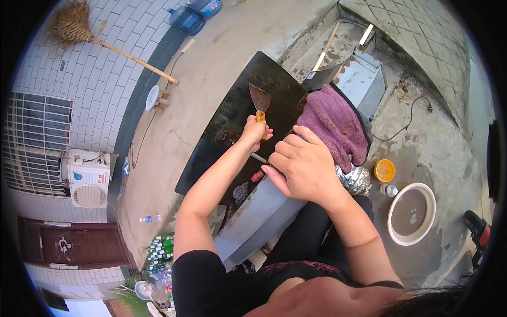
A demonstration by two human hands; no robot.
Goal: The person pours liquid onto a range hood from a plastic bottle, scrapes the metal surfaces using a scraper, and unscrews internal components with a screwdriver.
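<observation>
My left hand (257, 131) is closed around the yellow handle of a scraper (261, 99). Its broad, rusty-looking blade lies over a large dark griddle plate (224, 119), pointing away from me. My right hand (303, 166) is beside the near edge of the plate, above a long grey metal body (264, 211). Its fingers are loosely bent with the thumb apart, and I see nothing held in it. By its fingertips a purple towel (330, 119) is draped over the metal. A tool with a red handle (257, 176) and a scouring pad (240, 193) lie on the plate's near side.
To the right are crumpled foil (355, 180), a yellow bowl (384, 170), a small jar (389, 190) and a white basin (393, 224) of murky water. A broom (132, 59), stool (153, 98) and water jugs (186, 20) stand left. Bottles (160, 251) cluster at lower left.
</observation>
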